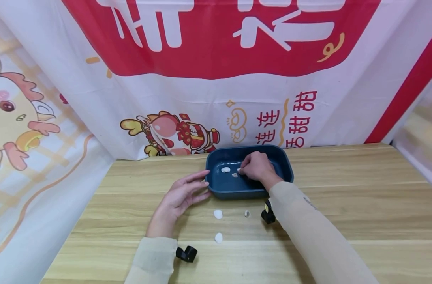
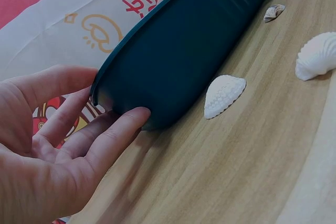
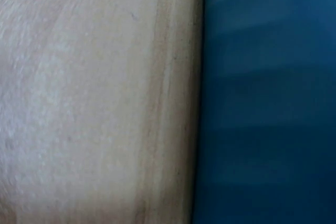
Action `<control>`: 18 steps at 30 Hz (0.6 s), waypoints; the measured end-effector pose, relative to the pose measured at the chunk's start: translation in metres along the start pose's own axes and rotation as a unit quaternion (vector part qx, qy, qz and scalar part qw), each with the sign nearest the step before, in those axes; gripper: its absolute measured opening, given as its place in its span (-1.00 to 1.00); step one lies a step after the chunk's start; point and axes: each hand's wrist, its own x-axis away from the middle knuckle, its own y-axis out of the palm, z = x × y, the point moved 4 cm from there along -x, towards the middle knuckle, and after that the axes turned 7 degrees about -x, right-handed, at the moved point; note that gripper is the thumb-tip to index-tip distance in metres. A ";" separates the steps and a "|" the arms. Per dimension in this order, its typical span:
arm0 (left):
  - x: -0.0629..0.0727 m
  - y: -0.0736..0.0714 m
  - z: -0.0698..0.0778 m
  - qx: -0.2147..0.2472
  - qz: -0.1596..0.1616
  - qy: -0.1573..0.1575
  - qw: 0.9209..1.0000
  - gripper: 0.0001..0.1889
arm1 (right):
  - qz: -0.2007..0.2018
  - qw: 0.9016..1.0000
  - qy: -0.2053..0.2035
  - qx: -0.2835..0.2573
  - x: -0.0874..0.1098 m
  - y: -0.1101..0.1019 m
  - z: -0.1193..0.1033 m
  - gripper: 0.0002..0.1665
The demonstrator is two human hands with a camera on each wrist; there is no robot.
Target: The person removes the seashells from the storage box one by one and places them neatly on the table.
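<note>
A dark blue basin (image 1: 249, 194) stands at the back of the wooden table. My left hand (image 1: 183, 193) touches its left end with fairly straight fingers, and the left wrist view shows fingertips against the basin's wall (image 2: 173, 61). My right hand (image 1: 257, 166) reaches inside with curled fingers, pinching a small pale shell (image 1: 239, 170) at the fingertips. A white shell (image 1: 225, 170) and a smaller shell (image 1: 234, 174) lie on the basin floor. In the right wrist view the ribbed basin side (image 3: 268, 103) shows, while the hand itself is out of sight.
On the table in front of the basin lie a white shell (image 1: 218, 214), a small greyish shell (image 1: 247, 213) and a ribbed white shell (image 1: 218, 238). A printed cloth (image 1: 187, 90) hangs right behind the basin. Small black cameras (image 1: 187, 254) sit on both wrists.
</note>
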 end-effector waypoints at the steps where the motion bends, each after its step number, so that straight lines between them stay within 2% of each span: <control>1: 0.000 0.000 0.000 0.001 -0.001 0.000 1.000 -0.45 | 0.000 1.000 -0.005 -0.001 0.000 0.000 0.000 -0.88; 10: -0.001 0.000 0.000 -0.005 -0.010 0.005 1.000 -0.44 | 0.003 0.998 -0.034 -0.050 0.001 -0.001 0.001 -0.94; 18: 0.000 -0.001 0.000 -0.008 -0.008 0.004 1.000 -0.45 | -0.031 0.995 -0.004 -0.091 0.000 -0.001 0.004 -0.93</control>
